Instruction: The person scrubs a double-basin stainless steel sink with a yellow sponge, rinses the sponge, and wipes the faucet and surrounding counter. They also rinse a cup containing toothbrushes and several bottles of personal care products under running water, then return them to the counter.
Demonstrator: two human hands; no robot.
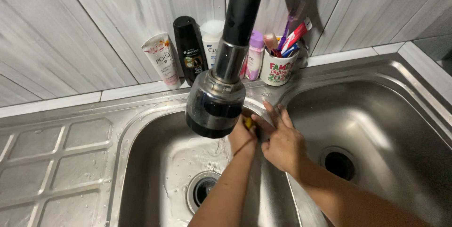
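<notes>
Over the left basin of a steel double sink [155,128], the left hand [242,137] is closed around a small yellow thing [247,122], mostly hidden under the dark faucet head [215,107]. The right hand [281,142] rests just beside it on the divider between the basins, fingers spread and holding nothing. On the ledge behind stand a white tube with a floral label [162,60], a black bottle [189,48], a white bottle [211,41], a pink bottle [255,55], and a white cup with red and green lettering [278,69] holding toothbrushes.
</notes>
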